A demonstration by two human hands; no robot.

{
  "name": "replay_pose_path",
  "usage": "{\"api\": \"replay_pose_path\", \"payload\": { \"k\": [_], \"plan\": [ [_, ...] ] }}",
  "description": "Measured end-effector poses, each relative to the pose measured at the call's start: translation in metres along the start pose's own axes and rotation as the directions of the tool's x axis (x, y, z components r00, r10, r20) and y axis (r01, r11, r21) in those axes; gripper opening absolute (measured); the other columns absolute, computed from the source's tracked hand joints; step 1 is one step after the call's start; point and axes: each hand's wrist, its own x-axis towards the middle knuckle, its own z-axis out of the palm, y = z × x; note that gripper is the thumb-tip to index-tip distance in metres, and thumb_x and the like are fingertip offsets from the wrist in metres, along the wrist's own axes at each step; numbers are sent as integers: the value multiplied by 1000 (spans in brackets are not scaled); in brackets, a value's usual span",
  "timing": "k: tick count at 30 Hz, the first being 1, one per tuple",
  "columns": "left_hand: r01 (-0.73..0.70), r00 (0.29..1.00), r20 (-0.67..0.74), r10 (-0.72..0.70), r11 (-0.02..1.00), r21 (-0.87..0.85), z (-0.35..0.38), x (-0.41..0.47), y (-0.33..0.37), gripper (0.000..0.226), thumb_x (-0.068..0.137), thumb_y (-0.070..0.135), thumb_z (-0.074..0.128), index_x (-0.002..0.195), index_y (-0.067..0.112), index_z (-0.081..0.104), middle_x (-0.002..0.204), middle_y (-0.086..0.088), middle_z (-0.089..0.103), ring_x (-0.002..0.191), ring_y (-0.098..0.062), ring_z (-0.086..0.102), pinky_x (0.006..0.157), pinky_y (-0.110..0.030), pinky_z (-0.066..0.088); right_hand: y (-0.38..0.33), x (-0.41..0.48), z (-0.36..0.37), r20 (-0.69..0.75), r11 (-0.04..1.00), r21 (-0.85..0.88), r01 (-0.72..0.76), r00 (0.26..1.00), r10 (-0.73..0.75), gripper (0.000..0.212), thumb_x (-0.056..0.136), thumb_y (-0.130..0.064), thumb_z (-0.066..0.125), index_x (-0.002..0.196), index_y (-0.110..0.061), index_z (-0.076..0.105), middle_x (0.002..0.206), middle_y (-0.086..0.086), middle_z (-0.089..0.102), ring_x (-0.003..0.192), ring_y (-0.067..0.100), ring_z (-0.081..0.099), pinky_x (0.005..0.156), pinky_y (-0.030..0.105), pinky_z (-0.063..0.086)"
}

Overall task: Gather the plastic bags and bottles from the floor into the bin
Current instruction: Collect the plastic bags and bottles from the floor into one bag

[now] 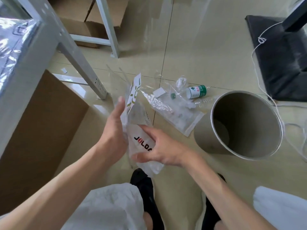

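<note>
My left hand (114,128) and my right hand (159,147) hold a bunch of plastic bags (137,120) between them above the floor; one bag bears black and red lettering, another green marks. On the tiles to the right lie a clear zip bag (176,113), crumpled clear plastic (181,83) and a plastic bottle with a green and white label (197,92). A second clear bottle (205,102) rests against the grey round bin (240,128), which stands open at the right.
A brown cardboard box (43,130) stands at the left beside a grey metal table leg (79,58). More boxes (86,22) sit under the frame at the back. A black stand base (280,60) with a white cord (259,47) lies at the far right. My black shoes (146,193) are below.
</note>
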Motion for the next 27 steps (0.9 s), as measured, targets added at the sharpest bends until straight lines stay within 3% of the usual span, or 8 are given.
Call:
{"api": "replay_pose_path", "payload": {
  "k": [2, 4, 8, 12, 15, 18, 21, 27],
  "plan": [
    [-36, 994, 102, 30, 998, 57, -1, 1, -3, 60, 88, 61, 59, 130, 21, 69, 120, -13, 76, 107, -36, 74, 95, -55, 55, 5, 1, 3, 123, 986, 158, -56, 992, 37, 69, 80, -10, 71, 142, -26, 48, 135, 2, 62, 126, 17, 58, 112, 39, 39],
    [-127, 992, 0, 129, 975, 181, -3, 9, -10, 36, 91, 19, 69, 127, 13, 67, 116, -18, 76, 98, -36, 76, 88, -55, 59, 8, 5, 6, 218, 960, 258, -105, 975, 48, 76, 74, -10, 59, 148, -16, 41, 144, 4, 53, 129, 15, 48, 115, 35, 30],
    [-135, 954, -210, 216, 930, 343, -9, 23, -19, 41, 90, -13, 40, 112, 12, 64, 91, -14, 75, 72, -32, 73, 67, -48, 64, 17, 30, -10, 314, 904, 357, -235, 942, 121, 63, 82, -12, 41, 142, 8, 42, 137, 9, 57, 125, 19, 47, 110, 37, 26],
    [-188, 929, -258, 265, 940, 286, -13, 30, -11, 49, 92, -17, 35, 101, 23, 62, 84, -4, 71, 59, -17, 73, 48, -30, 59, 41, 86, -64, -168, 935, 280, -216, 948, 269, 31, 97, -14, 39, 97, -2, 68, 110, 21, 71, 91, 31, 66, 91, 37, 51],
    [-212, 922, -250, 296, 926, 313, -8, 47, 1, 45, 94, -14, 39, 118, 17, 61, 91, -6, 71, 76, -26, 71, 55, -32, 57, 79, 130, -100, -633, 911, -201, -359, 758, 159, 29, 89, -6, 52, 116, -8, 59, 125, 11, 62, 108, 27, 60, 82, 31, 50],
    [-267, 901, -237, 364, 895, 359, 3, 78, 14, 41, 94, -9, 43, 124, 12, 59, 93, -6, 70, 78, -25, 71, 49, -28, 57, 115, 165, -117, -582, 696, -518, -497, 801, 139, 75, 85, -12, 64, 149, -6, 25, 157, 13, 28, 140, 32, 34, 106, 42, 40],
    [-351, 857, -223, 465, 843, 406, 17, 108, 19, 34, 93, 1, 49, 122, 16, 58, 100, -7, 71, 85, -27, 72, 57, -32, 60, 142, 190, -122, -553, 588, -587, -556, 806, 209, 113, 81, -35, 77, 157, -11, -3, 165, 15, -9, 152, 33, 3, 120, 43, 16],
    [-376, 815, -263, 516, 817, 436, 27, 146, -8, 45, 86, -2, 47, 125, 17, 61, 107, -14, 72, 93, -32, 73, 72, -45, 64, 179, 205, -125, -640, 587, -623, -517, 768, -3, 52, 95, -28, 59, 141, -10, 46, 154, 14, 35, 141, 32, 32, 110, 40, 32]
  ]
}}
